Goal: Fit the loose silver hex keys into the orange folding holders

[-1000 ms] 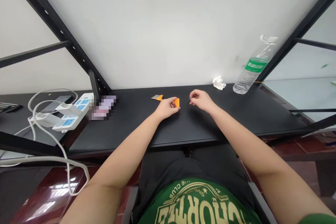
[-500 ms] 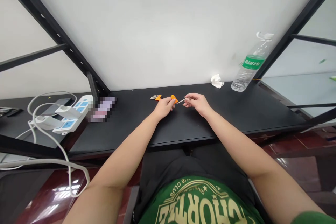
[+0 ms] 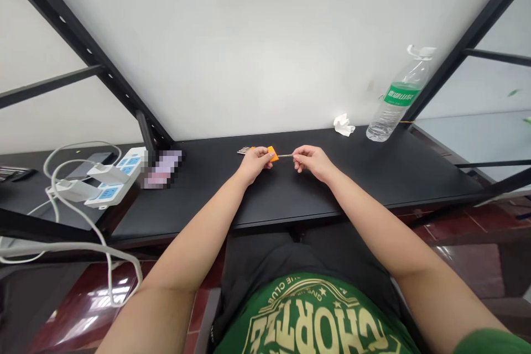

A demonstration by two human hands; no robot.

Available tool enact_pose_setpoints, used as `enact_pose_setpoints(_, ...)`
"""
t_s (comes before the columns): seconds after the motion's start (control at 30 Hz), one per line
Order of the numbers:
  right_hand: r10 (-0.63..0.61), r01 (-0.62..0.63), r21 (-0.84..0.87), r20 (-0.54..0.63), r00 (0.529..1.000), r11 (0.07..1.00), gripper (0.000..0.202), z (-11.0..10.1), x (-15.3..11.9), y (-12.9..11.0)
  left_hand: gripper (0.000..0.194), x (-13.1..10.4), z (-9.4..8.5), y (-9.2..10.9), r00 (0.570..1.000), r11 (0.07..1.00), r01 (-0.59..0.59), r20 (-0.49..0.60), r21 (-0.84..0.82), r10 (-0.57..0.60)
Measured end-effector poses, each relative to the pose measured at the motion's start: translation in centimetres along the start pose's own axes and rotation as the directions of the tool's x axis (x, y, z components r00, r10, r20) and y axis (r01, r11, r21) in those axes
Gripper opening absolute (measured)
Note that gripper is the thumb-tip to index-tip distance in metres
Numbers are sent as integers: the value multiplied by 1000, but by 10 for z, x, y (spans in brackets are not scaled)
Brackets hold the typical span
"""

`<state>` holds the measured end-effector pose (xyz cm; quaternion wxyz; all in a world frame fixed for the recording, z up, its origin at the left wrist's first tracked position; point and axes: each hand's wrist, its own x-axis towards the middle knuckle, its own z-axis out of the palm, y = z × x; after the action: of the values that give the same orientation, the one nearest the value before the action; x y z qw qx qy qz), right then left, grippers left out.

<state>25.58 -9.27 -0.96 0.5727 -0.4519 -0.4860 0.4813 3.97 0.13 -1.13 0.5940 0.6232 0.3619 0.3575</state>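
Note:
Over the black table (image 3: pixel 199 193), my left hand (image 3: pixel 255 164) is closed on a small orange piece (image 3: pixel 272 154). A thin metal rod (image 3: pixel 285 155) runs sideways from the orange piece to my right hand (image 3: pixel 312 161), whose thumb and fingers pinch its other end. Behind my left hand lies a set of thin metal bits (image 3: pixel 243 150) with some orange beside it, partly hidden by the hand.
At the back right stand a large water bottle (image 3: pixel 394 102) and a crumpled white tissue (image 3: pixel 343 125). On the left are a power strip (image 3: pixel 118 180) with white cables, a blurred phone-like item (image 3: pixel 164 168), and a black metal frame (image 3: pixel 120 88).
My left hand has shifted slightly left and now covers more of the orange part behind it. The rod, slanted before, now lies nearly level between the hands. The view has shifted slightly.

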Motion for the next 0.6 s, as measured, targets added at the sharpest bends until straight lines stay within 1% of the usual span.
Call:
enact_pose_setpoints(0.1, 4, -5, -69, -10, 1000, 998, 36, -1, 0, 1, 40, 0, 0, -1, 1000, 999, -2, 6, -34, 2)
enact_pose_setpoints(0.3, 10, -9, 37, -40, 999, 999, 42, -5, 1, 3, 42, 0, -1, -2, 1000, 1000, 0, 0, -26, 0)
enact_pose_setpoints(0.5, 17, -14, 48, -58, 998, 999, 45, -4, 1, 4, 41, -1, 0, -3, 999, 999, 18, 40, -33, -17)
enact_pose_setpoints(0.6, 17, -12, 56, -74, 997, 998, 45, -3, 1, 3, 43, -1, 1, -3, 999, 999, 16, 43, -47, -14)
